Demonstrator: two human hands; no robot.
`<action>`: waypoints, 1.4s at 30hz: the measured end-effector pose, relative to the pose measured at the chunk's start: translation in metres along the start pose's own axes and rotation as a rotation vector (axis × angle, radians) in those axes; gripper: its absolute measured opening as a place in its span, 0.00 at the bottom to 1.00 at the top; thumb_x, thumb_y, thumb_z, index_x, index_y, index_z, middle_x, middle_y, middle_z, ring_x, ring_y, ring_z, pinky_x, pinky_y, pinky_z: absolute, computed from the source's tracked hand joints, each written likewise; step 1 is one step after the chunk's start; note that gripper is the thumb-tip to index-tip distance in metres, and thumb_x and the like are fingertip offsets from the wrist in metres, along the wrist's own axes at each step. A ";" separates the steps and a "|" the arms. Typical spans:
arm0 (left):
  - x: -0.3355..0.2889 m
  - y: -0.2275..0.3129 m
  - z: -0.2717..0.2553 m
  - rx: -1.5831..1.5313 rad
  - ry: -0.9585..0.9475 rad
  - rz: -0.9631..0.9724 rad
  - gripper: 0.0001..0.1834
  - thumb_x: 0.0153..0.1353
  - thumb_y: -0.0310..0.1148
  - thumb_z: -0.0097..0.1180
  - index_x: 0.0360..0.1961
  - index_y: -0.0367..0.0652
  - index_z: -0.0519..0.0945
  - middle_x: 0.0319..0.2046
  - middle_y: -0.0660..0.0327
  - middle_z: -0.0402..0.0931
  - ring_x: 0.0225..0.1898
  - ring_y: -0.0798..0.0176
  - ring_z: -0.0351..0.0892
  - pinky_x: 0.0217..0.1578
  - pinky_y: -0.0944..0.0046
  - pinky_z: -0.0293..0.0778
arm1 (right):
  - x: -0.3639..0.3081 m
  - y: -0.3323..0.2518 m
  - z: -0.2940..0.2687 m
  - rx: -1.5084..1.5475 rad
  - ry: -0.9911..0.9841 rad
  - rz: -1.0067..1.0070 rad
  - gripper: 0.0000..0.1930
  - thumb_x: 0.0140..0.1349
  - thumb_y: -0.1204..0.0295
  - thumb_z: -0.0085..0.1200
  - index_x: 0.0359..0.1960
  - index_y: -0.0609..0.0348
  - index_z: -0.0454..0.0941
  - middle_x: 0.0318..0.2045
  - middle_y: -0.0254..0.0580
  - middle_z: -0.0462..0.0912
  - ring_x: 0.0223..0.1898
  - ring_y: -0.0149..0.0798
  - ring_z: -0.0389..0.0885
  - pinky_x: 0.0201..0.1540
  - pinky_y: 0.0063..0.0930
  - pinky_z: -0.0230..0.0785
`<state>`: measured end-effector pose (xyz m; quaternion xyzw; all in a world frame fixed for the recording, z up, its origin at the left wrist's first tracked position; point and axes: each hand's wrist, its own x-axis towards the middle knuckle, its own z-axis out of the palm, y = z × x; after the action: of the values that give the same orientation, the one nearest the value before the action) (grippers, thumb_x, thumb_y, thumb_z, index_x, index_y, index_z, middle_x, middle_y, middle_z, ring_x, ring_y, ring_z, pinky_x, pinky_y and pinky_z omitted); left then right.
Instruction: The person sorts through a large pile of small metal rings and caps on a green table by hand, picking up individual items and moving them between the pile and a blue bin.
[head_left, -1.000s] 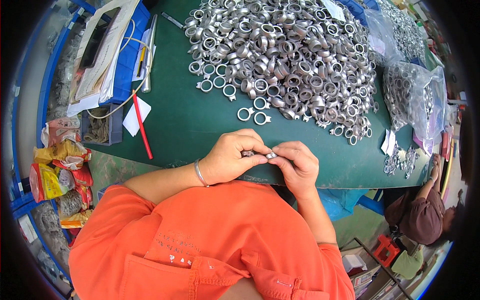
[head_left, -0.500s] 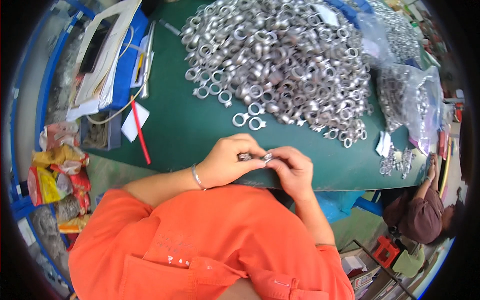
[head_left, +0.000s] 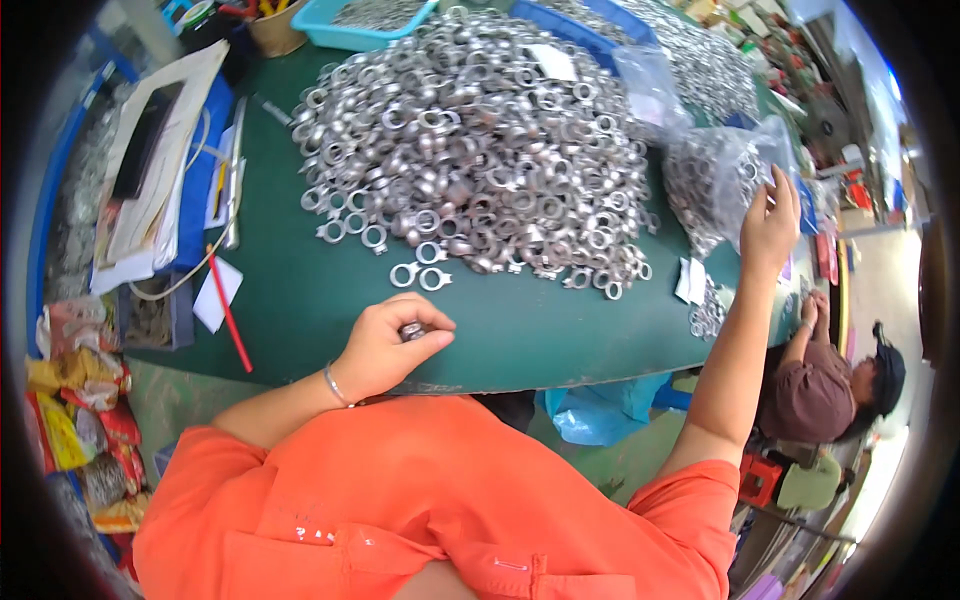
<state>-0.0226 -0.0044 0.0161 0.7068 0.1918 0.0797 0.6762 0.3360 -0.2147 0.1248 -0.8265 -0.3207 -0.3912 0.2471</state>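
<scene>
At the near edge of the table, my left hand [head_left: 392, 345] is curled closed around one or more small metal rings [head_left: 411, 331], mostly hidden by the fingers. My right hand [head_left: 770, 228] is stretched far to the right, at the edge of a clear plastic bag [head_left: 712, 175] filled with metal parts. Its fingers point away from me, somewhat apart, with nothing visible between them. A large heap of silvery metal rings with small lugs [head_left: 480, 150] covers the middle of the table. Three loose rings [head_left: 418, 268] lie at its near edge.
On the left stand papers and a phone [head_left: 148, 140] on a blue holder, with a red pencil [head_left: 230, 315] nearby. Turquoise [head_left: 365, 38] and blue [head_left: 575, 30] trays sit behind the heap. A small pile of metal parts [head_left: 707, 312] and a co-worker [head_left: 815, 390] are at right.
My hands were together over small metal parts. My right hand has left and reached right to the plastic bag, while my left keeps its hold. The whole view has shifted.
</scene>
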 end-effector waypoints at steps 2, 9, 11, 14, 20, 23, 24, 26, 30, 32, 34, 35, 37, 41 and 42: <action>0.000 -0.005 -0.001 -0.015 0.029 0.023 0.04 0.51 0.23 0.60 0.30 0.36 0.80 0.30 0.64 0.75 0.31 0.72 0.72 0.33 0.73 0.67 | -0.026 -0.054 0.000 0.091 -0.078 -0.211 0.11 0.51 0.84 0.49 0.37 0.63 0.77 0.35 0.48 0.79 0.35 0.48 0.77 0.40 0.32 0.70; -0.003 -0.002 -0.007 -0.050 0.017 -0.096 0.05 0.54 0.26 0.59 0.31 0.37 0.80 0.30 0.66 0.75 0.30 0.76 0.70 0.32 0.75 0.67 | -0.149 -0.195 0.034 0.358 -0.594 -0.325 0.09 0.43 0.77 0.61 0.29 0.57 0.78 0.28 0.37 0.76 0.33 0.44 0.73 0.37 0.36 0.65; -0.004 -0.003 -0.008 -0.058 0.023 -0.068 0.05 0.54 0.27 0.59 0.31 0.37 0.80 0.29 0.67 0.75 0.29 0.77 0.70 0.31 0.76 0.67 | -0.163 -0.198 0.043 0.394 -0.484 -0.306 0.08 0.43 0.77 0.61 0.28 0.57 0.78 0.27 0.37 0.75 0.29 0.44 0.72 0.32 0.38 0.63; -0.002 -0.005 -0.007 -0.075 0.039 -0.168 0.05 0.55 0.27 0.58 0.32 0.37 0.80 0.26 0.68 0.74 0.27 0.77 0.69 0.30 0.76 0.67 | -0.173 -0.200 0.036 0.684 -0.521 -0.132 0.10 0.42 0.80 0.63 0.28 0.60 0.78 0.27 0.37 0.75 0.28 0.40 0.74 0.29 0.32 0.66; 0.005 -0.004 -0.002 -0.402 -0.041 -0.334 0.08 0.58 0.31 0.57 0.36 0.37 0.78 0.18 0.71 0.67 0.19 0.80 0.60 0.18 0.78 0.57 | -0.191 -0.215 0.004 1.152 -0.670 0.419 0.10 0.46 0.84 0.61 0.31 0.64 0.77 0.30 0.41 0.76 0.28 0.31 0.76 0.29 0.19 0.70; 0.005 -0.010 0.003 -0.256 0.054 -0.165 0.07 0.56 0.29 0.59 0.34 0.37 0.79 0.23 0.68 0.71 0.23 0.77 0.66 0.24 0.77 0.64 | -0.197 -0.209 0.003 1.134 -0.645 0.178 0.09 0.48 0.86 0.58 0.32 0.66 0.76 0.34 0.44 0.75 0.30 0.32 0.77 0.33 0.19 0.71; 0.004 -0.012 0.003 -0.182 0.064 -0.069 0.07 0.54 0.28 0.60 0.33 0.37 0.79 0.25 0.68 0.72 0.25 0.76 0.67 0.26 0.76 0.65 | -0.198 -0.208 0.002 1.154 -0.651 0.217 0.08 0.49 0.86 0.57 0.32 0.66 0.75 0.34 0.44 0.75 0.30 0.32 0.77 0.34 0.20 0.71; 0.004 -0.014 0.002 -0.031 0.085 0.124 0.06 0.52 0.26 0.61 0.32 0.37 0.79 0.28 0.66 0.73 0.28 0.75 0.70 0.29 0.75 0.67 | -0.199 -0.207 0.001 1.197 -0.661 0.293 0.07 0.52 0.85 0.55 0.32 0.66 0.75 0.34 0.44 0.75 0.31 0.32 0.77 0.35 0.20 0.71; 0.001 -0.011 0.002 0.004 0.071 0.156 0.05 0.51 0.24 0.61 0.30 0.38 0.79 0.29 0.65 0.73 0.29 0.73 0.70 0.31 0.74 0.67 | -0.197 -0.205 0.003 1.577 -0.956 1.070 0.08 0.63 0.79 0.46 0.42 0.67 0.71 0.33 0.40 0.77 0.30 0.30 0.77 0.36 0.23 0.73; 0.000 -0.012 0.003 0.003 0.041 0.189 0.05 0.51 0.22 0.60 0.31 0.38 0.78 0.29 0.66 0.73 0.29 0.74 0.70 0.31 0.74 0.67 | -0.196 -0.202 0.005 1.686 -1.059 1.100 0.09 0.61 0.81 0.49 0.43 0.68 0.71 0.33 0.41 0.77 0.32 0.31 0.77 0.37 0.24 0.73; -0.002 -0.009 0.007 -0.085 0.116 0.116 0.05 0.52 0.24 0.59 0.31 0.38 0.77 0.28 0.66 0.73 0.26 0.75 0.70 0.28 0.74 0.68 | -0.198 -0.204 0.005 1.760 -1.011 1.051 0.11 0.58 0.82 0.51 0.44 0.68 0.71 0.34 0.42 0.78 0.34 0.32 0.78 0.39 0.24 0.73; -0.002 -0.007 0.008 -0.129 0.153 0.082 0.05 0.52 0.25 0.59 0.31 0.37 0.77 0.28 0.67 0.73 0.25 0.75 0.69 0.27 0.74 0.68 | -0.203 -0.207 0.005 1.776 -0.911 0.987 0.13 0.57 0.84 0.52 0.44 0.68 0.71 0.35 0.43 0.78 0.35 0.33 0.78 0.39 0.24 0.73; 0.000 -0.008 0.002 -0.178 0.064 -0.133 0.05 0.54 0.22 0.55 0.33 0.39 0.74 0.28 0.66 0.72 0.25 0.76 0.68 0.23 0.76 0.64 | -0.207 -0.210 0.002 1.819 -0.787 0.983 0.16 0.53 0.87 0.54 0.44 0.67 0.71 0.39 0.46 0.77 0.39 0.34 0.77 0.42 0.25 0.73; 0.002 -0.007 -0.001 -0.599 -0.074 -0.416 0.05 0.59 0.27 0.52 0.35 0.37 0.74 0.25 0.66 0.71 0.22 0.76 0.65 0.17 0.76 0.59 | -0.205 -0.215 -0.003 1.606 -0.651 0.750 0.16 0.50 0.89 0.54 0.42 0.64 0.72 0.42 0.48 0.75 0.39 0.35 0.76 0.40 0.25 0.72; 0.001 -0.006 0.000 -0.702 -0.086 -0.450 0.06 0.60 0.28 0.52 0.36 0.37 0.74 0.25 0.66 0.71 0.21 0.75 0.65 0.17 0.76 0.59 | -0.205 -0.214 -0.003 1.445 -0.620 0.567 0.16 0.49 0.89 0.54 0.40 0.63 0.73 0.42 0.48 0.75 0.39 0.35 0.76 0.40 0.25 0.72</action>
<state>-0.0224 -0.0035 0.0098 0.3768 0.2742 -0.0388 0.8839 0.0791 -0.1416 -0.0051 -0.5841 -0.3260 0.2329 0.7060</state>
